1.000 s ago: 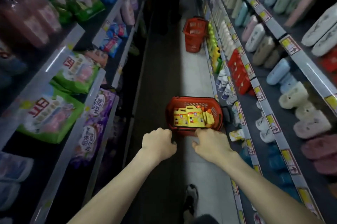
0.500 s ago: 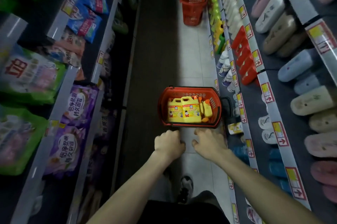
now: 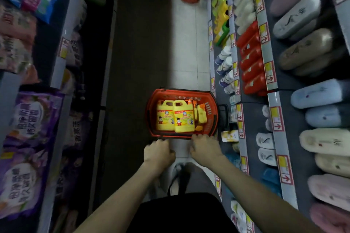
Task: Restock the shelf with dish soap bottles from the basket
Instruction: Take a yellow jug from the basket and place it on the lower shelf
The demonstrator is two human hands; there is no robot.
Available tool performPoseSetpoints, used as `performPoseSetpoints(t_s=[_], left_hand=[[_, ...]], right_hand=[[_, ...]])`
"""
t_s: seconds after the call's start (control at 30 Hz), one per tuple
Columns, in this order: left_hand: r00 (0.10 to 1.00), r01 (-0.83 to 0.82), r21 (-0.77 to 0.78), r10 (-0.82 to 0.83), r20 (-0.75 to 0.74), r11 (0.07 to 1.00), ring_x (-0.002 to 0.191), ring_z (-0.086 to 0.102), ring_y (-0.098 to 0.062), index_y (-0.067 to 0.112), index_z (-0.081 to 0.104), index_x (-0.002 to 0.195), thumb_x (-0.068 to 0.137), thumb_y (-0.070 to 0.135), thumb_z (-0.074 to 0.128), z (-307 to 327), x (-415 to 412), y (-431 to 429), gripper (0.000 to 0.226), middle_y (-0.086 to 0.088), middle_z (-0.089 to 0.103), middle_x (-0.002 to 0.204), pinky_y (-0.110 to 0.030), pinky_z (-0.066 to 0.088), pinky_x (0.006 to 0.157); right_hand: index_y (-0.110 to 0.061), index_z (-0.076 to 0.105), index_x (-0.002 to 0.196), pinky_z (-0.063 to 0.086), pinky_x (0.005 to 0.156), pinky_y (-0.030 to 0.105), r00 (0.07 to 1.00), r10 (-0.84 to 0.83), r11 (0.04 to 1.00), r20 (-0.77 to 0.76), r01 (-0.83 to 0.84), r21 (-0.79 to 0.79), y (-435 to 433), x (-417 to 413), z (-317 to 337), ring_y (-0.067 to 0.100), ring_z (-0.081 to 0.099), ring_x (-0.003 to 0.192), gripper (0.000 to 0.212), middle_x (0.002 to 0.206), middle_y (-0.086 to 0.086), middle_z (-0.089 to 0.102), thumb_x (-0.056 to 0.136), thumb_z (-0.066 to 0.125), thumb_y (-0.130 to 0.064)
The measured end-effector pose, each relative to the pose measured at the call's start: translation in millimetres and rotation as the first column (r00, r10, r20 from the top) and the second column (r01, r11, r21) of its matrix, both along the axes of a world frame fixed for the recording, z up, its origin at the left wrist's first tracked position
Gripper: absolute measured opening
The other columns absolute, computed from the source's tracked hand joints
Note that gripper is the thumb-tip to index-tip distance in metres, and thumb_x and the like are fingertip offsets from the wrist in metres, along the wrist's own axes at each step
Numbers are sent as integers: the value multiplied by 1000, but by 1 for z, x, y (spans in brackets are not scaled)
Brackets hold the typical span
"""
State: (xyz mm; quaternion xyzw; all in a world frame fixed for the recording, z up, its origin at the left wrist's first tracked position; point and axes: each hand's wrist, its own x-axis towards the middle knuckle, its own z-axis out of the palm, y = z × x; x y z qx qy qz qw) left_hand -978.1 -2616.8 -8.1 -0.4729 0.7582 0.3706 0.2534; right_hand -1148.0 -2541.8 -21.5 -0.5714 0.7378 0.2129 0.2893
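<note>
Basket point(image 3: 208, 109), slotted red, seemingly plastic, holds boxy yellow bottles point(image 3: 184, 119)

Both bare forearms reach forward and down; the left hand point(image 3: 158, 151) and right hand point(image 3: 205, 147) lie near each other, knuckles up, fingers curled.

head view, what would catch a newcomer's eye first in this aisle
The red basket in the middle of the aisle, packed with bright yellow dish soap bottles, stands out most. The left hand and right hand grip its near rim. Rows of pastel slippers fill the shelves on the right.
</note>
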Motion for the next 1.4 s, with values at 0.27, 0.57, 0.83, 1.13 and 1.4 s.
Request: performPoseSetpoints(t_s=[0.27,0.57,0.83,1.13,1.4], left_hand=[[995,-70,-43,73,74,997,117,65,-29,17,64,123,98,29,52,-64,-48,-19,30,-5,69,127,-38,49,94],[968,-168,10,162,192,986,116,66,-34,16,66,119,97,32,54,-167,-117,-46,30,-9,70,124,-40,49,95],[952,-189,86,161,262,978,115,67,-37,14,60,125,99,28,54,-278,-147,-74,31,-11,69,123,-41,49,85],[857,-510,133,487,168,850,119,63,-39,16,24,165,102,35,57,-394,-161,-97,73,-15,57,143,-46,51,83],[461,-861,329,868,183,388,117,62,-30,25,27,165,97,37,63,-429,-175,-101,77,-8,61,140,-38,49,89]], right_hand=[[-13,57,129,47,93,41,998,61,996,24,-62,58,-40,-66,-62,33,61,118,37,126,10,66,103,48,-38],[-12,57,127,49,91,40,983,152,980,102,-164,113,-71,-123,-168,33,63,115,37,123,10,67,101,48,-37],[-12,57,127,51,92,40,982,-64,983,179,32,179,-89,-156,-279,34,63,119,34,127,12,65,101,53,-34],[-14,60,120,53,79,35,528,-805,593,271,701,397,-111,-167,-402,32,69,108,37,123,11,73,93,75,-34],[-9,65,132,50,54,16,106,-946,239,307,867,438,-121,-160,-435,7,70,79,45,111,4,77,93,79,-27]])
